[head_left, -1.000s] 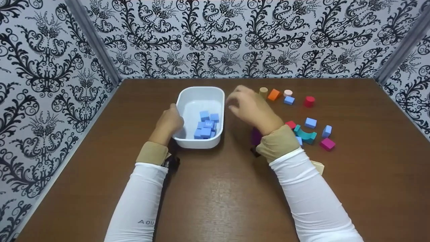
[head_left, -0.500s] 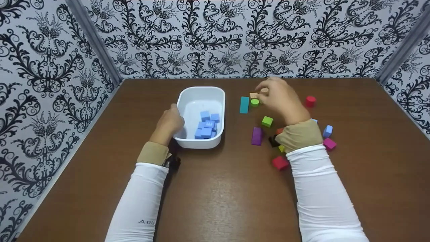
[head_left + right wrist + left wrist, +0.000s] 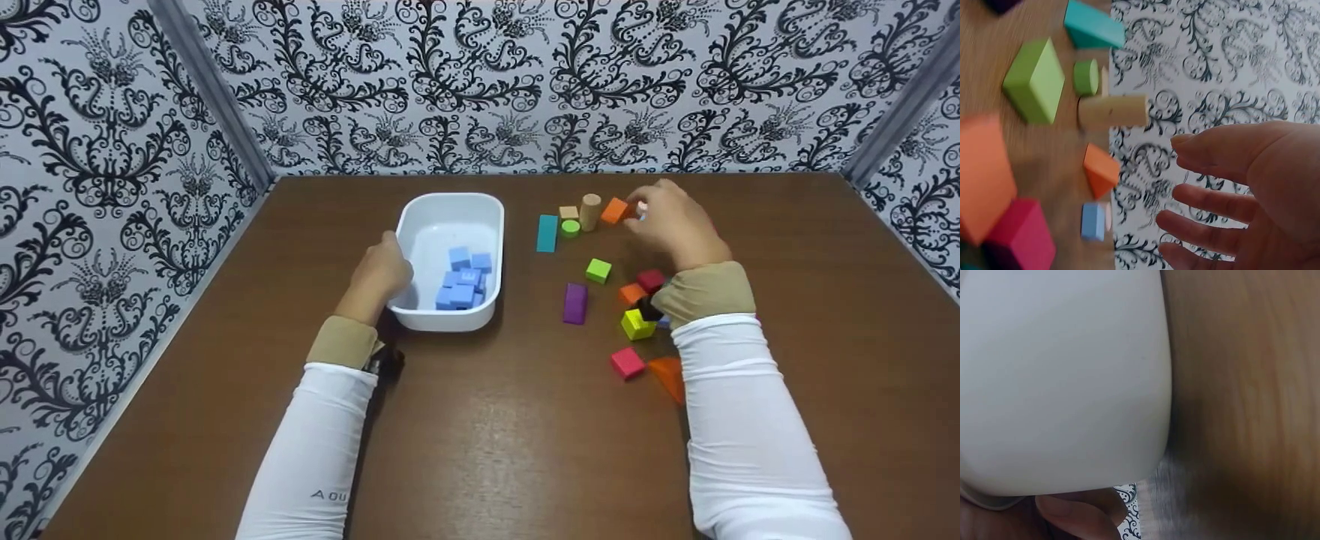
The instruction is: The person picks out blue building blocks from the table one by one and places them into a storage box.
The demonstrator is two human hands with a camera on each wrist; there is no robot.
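My left hand (image 3: 379, 274) grips the left rim of a white plastic tub (image 3: 448, 321), its fingers curled over the edge. Several light blue blocks (image 3: 460, 294) lie in the tub's near half. In the left wrist view the tub's outer wall (image 3: 1067, 382) fills much of the picture, with fingers (image 3: 1075, 516) under its rim. My right hand (image 3: 679, 225) hovers at the far right of the block group, fingers spread loosely and holding nothing. Closest to it are a small blue block (image 3: 1093, 221), with a pale pink piece behind, and an orange block (image 3: 615, 211).
Along the back stand a wooden cylinder (image 3: 590, 212), a green round piece (image 3: 570, 229) and a teal block (image 3: 547, 233). Nearer lie a lime cube (image 3: 598, 271), a purple block (image 3: 575, 303), a yellow block (image 3: 637, 325) and a red cube (image 3: 628, 364). My right sleeve hides other pieces.
My right hand has moved right, from beside the tub past the wooden cylinder to the blue block, uncovering several blocks behind it. The left hand and tub have stayed put.
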